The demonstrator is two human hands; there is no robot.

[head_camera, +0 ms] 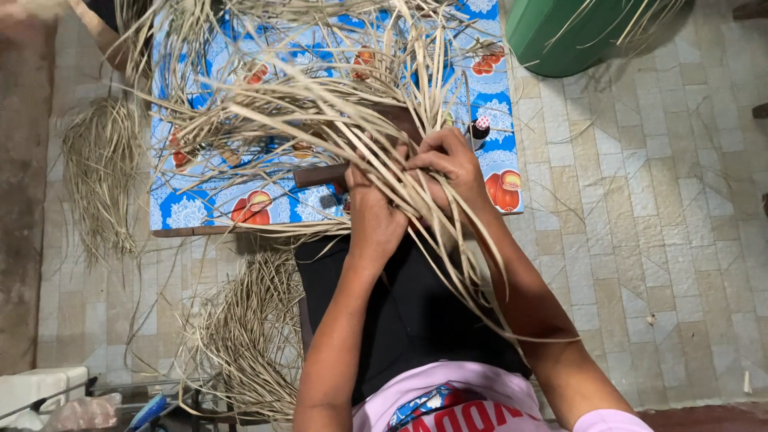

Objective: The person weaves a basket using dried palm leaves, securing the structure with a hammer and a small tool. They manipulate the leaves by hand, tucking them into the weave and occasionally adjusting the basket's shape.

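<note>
- Two bare hands work at the near edge of a bench, where a loose fan of long, flat, pale tan dried palm-leaf strips [320, 104] spreads away from the person across the top.
- Strips look dry, narrow and ribbon-like, straw-coloured with darker creases; they cross one another in a tangle, and several trail down over the person's lap past the forearms.
- Left hand [372, 216] is closed around the gathered ends of the strips, knuckles up, gripping the bundle from below.
- Right hand [452, 164] sits just above and beside it, fingers curled and pinching a few strips against the bundle; both hands touch the material and each other.
- Beneath the strips lies a blue patterned plastic cloth with white lace motifs and orange fruit prints [500, 104], covering the bench [184, 231].
- A brown wooden bar [318, 174] lies across the cloth just beyond the left hand, partly hidden by strips.
- More bundles of the same dried strips lie on the pale tiled floor [640, 200]: one heap [100, 172] left of the bench, another [248, 336] beside the person's left arm.
- A green plastic container [568, 32] stands on the floor at the far right of the bench.
- A black garment [408, 312] covers the person's lap under the hands.
</note>
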